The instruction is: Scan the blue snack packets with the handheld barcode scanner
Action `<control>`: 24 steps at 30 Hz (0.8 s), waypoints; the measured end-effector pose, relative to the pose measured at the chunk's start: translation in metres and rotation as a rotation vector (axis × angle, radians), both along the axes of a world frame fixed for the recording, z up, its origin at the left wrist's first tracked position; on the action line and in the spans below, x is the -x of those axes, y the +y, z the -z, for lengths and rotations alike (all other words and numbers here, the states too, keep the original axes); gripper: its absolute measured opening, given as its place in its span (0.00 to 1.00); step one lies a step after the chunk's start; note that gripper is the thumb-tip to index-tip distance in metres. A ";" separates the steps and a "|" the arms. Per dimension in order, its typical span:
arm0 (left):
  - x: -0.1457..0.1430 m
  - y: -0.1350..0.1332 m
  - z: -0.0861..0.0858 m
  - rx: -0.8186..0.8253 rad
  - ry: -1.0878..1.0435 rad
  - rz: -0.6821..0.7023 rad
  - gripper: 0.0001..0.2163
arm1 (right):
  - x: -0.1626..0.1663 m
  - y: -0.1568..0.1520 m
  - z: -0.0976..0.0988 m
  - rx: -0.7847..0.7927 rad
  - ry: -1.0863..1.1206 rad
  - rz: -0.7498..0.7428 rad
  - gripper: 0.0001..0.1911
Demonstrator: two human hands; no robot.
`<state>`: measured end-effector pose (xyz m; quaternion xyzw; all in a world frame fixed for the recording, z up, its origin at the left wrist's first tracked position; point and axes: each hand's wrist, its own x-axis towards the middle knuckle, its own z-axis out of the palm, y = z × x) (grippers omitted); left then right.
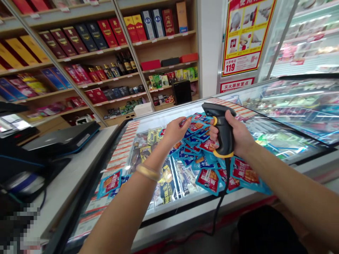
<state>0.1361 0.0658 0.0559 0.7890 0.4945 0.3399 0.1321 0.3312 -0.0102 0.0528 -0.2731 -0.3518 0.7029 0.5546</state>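
A black barcode scanner [224, 132] with yellow trim is upright in my right hand [239, 135], whose fingers wrap round its grip. Its cable hangs down over the front edge. My left hand [176, 132], a gold bangle at the wrist, is at the left side of a heap of blue-and-red snack packets [197, 143]. Thumb and fingers close on a snack packet [182, 122] there, mostly hidden by the hand. Two or so more packets [111, 183] lie apart at the left, beside my forearm. The heap rests on the glass top of a chest freezer [156, 118].
Wrapped goods [166, 183] show through the freezer's glass. To the left, a counter [87, 162] bears a flat dark device [71, 139]. Shelves [164, 37] of boxes and bottles line the back wall. A red-and-yellow poster [246, 38] hangs at the right.
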 end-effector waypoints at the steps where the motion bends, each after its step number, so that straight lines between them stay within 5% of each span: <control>1: -0.005 0.000 0.001 0.000 0.043 -0.014 0.19 | -0.002 0.000 0.002 0.007 0.009 0.001 0.23; 6: -0.013 0.001 0.006 0.032 0.080 -0.029 0.19 | -0.007 0.000 0.012 0.046 0.010 -0.001 0.22; 11: 0.012 -0.001 0.004 -0.038 -0.019 -0.044 0.19 | -0.005 0.000 0.010 0.050 0.018 -0.001 0.22; 19: 0.134 -0.021 0.009 -0.050 -0.138 -0.246 0.24 | 0.041 -0.001 0.001 -0.021 0.017 -0.108 0.21; 24: 0.207 -0.061 0.020 0.020 0.007 -0.410 0.28 | 0.090 -0.002 0.007 -0.023 0.000 -0.282 0.22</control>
